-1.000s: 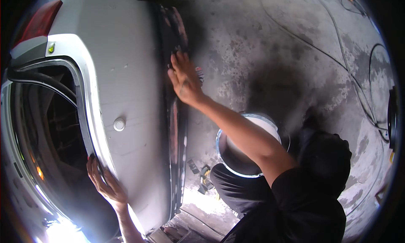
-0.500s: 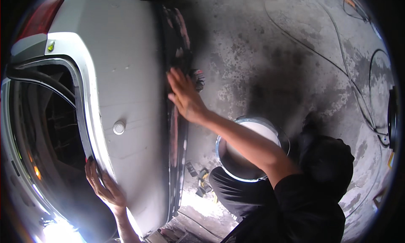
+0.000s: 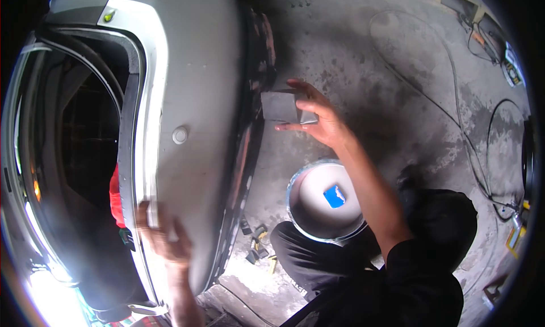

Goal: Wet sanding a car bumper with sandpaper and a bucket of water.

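My right hand (image 3: 323, 118) is closed on a folded grey sheet that looks like sandpaper (image 3: 279, 106), held up just off the edge of the car's bumper (image 3: 265, 60). Its thumb and fingers grip the right end of the sheet. My left hand (image 3: 167, 239), blurred by motion, has its fingers apart over the pale grey car panel (image 3: 207, 94), close to the white rim of the opening; whether it touches is not clear. Below my right forearm stands a round bucket (image 3: 295, 213) of cloudy liquid, with a blue block (image 3: 335, 196) in it.
Several small dark and yellow pieces (image 3: 258, 244) lie on the concrete floor between car and bucket. A long cable (image 3: 420, 97) loops across the floor at right. Something red (image 3: 116, 196) shows inside the car's opening. A round knob (image 3: 180, 135) sticks out of the panel.
My right hand has come off the bumper edge to the right, and the grey sheet now shows in it. My left hand has lifted from the rim. The view has shifted, uncovering the blue block.
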`<state>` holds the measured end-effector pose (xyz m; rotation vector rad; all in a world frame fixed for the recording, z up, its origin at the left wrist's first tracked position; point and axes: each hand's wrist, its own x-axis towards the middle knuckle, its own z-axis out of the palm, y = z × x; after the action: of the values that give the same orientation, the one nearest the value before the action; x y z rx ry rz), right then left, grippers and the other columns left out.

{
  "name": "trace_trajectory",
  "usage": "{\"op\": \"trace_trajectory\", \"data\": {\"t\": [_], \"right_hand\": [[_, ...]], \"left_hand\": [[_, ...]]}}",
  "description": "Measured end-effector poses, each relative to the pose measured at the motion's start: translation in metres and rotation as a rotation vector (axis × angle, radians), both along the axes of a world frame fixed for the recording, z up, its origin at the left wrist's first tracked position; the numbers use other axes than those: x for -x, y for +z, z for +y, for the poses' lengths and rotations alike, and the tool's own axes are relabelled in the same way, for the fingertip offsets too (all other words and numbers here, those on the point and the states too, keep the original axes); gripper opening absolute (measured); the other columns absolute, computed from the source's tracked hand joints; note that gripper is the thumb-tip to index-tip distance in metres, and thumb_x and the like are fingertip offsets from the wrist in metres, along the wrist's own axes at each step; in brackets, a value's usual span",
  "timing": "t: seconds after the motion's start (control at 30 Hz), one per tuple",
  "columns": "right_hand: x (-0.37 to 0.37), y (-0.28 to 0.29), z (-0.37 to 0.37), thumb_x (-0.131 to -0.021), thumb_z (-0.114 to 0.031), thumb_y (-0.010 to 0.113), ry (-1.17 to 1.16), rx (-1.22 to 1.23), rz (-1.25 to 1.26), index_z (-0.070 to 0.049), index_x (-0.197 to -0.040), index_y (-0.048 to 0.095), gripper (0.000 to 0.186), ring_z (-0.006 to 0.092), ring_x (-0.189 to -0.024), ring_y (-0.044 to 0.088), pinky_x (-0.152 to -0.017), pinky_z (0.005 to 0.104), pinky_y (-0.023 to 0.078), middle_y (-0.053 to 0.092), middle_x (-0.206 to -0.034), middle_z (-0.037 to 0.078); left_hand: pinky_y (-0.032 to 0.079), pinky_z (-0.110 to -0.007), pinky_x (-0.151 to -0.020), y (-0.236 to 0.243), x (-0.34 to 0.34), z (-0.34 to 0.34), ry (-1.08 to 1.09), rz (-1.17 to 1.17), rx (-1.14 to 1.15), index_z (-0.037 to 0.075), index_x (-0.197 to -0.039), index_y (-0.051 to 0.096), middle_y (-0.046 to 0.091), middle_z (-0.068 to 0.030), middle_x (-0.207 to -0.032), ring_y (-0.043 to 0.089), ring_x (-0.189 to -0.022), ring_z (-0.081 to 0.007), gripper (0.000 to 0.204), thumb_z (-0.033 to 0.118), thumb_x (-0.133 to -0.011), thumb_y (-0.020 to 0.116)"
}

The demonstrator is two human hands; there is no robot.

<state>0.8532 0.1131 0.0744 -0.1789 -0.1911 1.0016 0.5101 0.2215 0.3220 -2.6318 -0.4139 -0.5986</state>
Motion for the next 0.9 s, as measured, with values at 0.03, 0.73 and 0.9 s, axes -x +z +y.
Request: {"op": "trace_trajectory", "data": {"t": [0.03,0.73,0.9], "right_hand": [[-0.005,0.002,-0.011,-0.101,-0.016,0.07,0.1,0.056,-0.126,-0.007,-0.145,0.059,0.046,0.0389,-0.134,0.062,-0.101,0.07,0.059,0.059,-0.147,0.016],[0.163,-0.166,-0.104,-0.078,-0.01,0.085,0.023,1.059,-2.063,-0.001,-0.097,0.08,0.021,0.0379,-0.096,0.077,-0.086,0.0458,0.06,0.079,-0.1,0.021],[0.086,-0.11,-0.081,-0.082,-0.002,0.074,0.51,0.812,-1.43,-0.002,-0.111,0.08,0.03,0.0271,-0.093,0.077,-0.085,0.0399,0.058,0.08,-0.1,0.018]], "left_hand": [[0.048,-0.059,-0.115,-0.033,-0.009,-0.019,-0.103,-0.032,0.197,0.0,-0.144,0.063,0.059,-0.0265,-0.15,0.058,-0.138,-0.0451,0.046,0.002,-0.098,0.069],[0.057,-0.059,-0.089,-0.419,-0.024,-0.117,0.412,-0.172,1.265,-0.002,-0.133,0.066,0.074,-0.0363,-0.104,0.072,-0.105,-0.053,0.04,0.006,-0.094,0.062],[0.064,-0.032,-0.09,-0.344,-0.03,-0.125,0.617,-0.694,2.164,0.0,-0.137,0.065,0.067,-0.008,-0.127,0.069,-0.107,-0.0196,0.036,0.009,-0.102,0.067]]}}
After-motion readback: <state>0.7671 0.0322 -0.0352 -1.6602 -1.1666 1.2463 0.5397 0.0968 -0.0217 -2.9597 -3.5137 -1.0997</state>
